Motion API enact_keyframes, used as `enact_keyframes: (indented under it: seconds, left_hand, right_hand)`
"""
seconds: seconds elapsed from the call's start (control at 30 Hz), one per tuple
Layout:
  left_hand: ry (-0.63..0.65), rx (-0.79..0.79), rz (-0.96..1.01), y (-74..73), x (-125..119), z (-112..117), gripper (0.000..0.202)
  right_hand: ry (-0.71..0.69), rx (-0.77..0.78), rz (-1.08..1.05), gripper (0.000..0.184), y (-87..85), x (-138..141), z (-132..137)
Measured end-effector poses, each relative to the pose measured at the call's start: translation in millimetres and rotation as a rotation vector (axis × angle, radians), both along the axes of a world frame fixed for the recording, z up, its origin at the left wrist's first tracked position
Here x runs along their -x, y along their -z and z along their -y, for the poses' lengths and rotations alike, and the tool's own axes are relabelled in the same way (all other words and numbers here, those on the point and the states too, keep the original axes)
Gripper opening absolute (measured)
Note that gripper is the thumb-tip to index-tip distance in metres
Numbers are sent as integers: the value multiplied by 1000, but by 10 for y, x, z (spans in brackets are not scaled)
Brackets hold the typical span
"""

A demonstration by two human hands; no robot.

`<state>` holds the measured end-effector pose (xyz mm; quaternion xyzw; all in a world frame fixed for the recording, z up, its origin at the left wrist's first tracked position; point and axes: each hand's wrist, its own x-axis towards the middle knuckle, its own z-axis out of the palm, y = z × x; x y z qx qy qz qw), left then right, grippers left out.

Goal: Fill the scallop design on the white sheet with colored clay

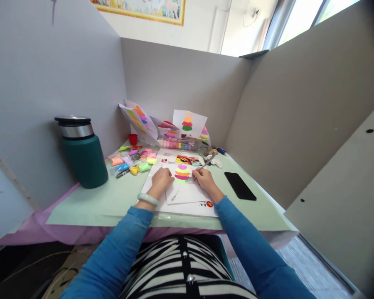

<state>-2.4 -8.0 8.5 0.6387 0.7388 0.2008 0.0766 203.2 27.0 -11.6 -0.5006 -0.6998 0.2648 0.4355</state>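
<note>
My right hand (203, 177) grips a metal fork (207, 162), its tines low over the right side of a colourful picture. That picture has purple, orange, pink and yellow-green bands of what looks like soft clay (182, 173), on a white sheet (187, 194) with a small fork-like drawing near its lower left. At the sheet's left edge rests my left hand (162, 179), fingers curled in; whatever they may hold is hidden. A pale bangle (148, 199) circles the left wrist. Beneath the sheet lies a larger white printed pad or folder (152, 176).
Left stands a teal bottle (84, 160). Small bags of coloured clay (134, 161), a pen (122, 173) and a red cup (133, 139) lie back left. Finished pictures (190, 120) lean against the rear partition. A black phone (239, 185) and crumpled tissue (216, 161) are right.
</note>
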Motion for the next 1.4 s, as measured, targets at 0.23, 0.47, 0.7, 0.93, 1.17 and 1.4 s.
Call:
enact_keyframes:
  seconds: [0.23, 0.47, 0.7, 0.93, 1.17, 1.4]
  left_hand:
    - [-5, 0, -1, -1, -4, 4, 23]
    - [-3, 2, 0, -6, -4, 9, 23]
    - [-2, -15, 0, 17, -1, -7, 22]
    - [4, -9, -2, 7, 2, -1, 22]
    - [-3, 3, -6, 0, -5, -4, 22]
    - [-1, -6, -5, 5, -5, -1, 22]
  right_hand:
    - [6, 6, 86, 22, -12, 11, 4]
    - [44, -36, 20, 23, -20, 0, 16]
    - [-56, -27, 58, 23, -15, 70, 49]
    - [-10, -66, 33, 23, 21, 23, 4]
    - [-35, -103, 110, 23, 6, 65, 29]
    - [-14, -90, 66, 23, -11, 49, 40]
